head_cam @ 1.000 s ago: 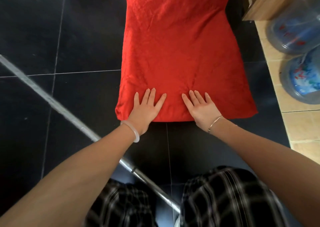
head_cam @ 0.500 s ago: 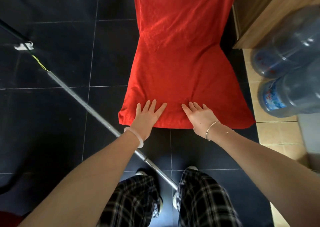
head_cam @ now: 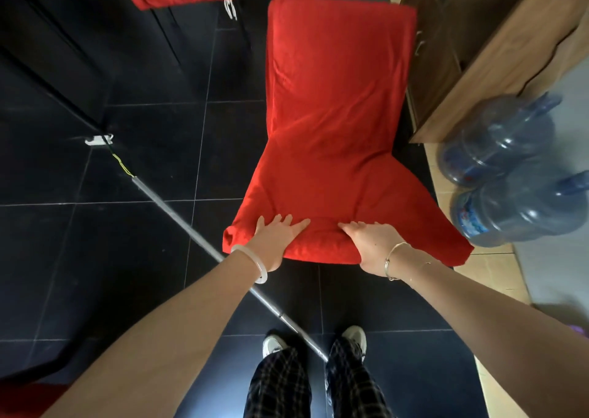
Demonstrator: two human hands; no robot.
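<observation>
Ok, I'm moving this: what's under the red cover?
Only a chair-like shape shows through the red cover: tall back, wide seat. The left hand and right hand rest on its front edge. The frame itself is hidden.

Nothing legible — the water jug's label seems too blurred

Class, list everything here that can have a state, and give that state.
Red chair cover: pulled over the chair, wrinkled between the hands.
Left hand: fingers straight, pressing its front edge.
Right hand: fingers straight, pressing likewise.
Metal pole: lying across the floor.
Water bottles: side by side, fill unclear.
</observation>
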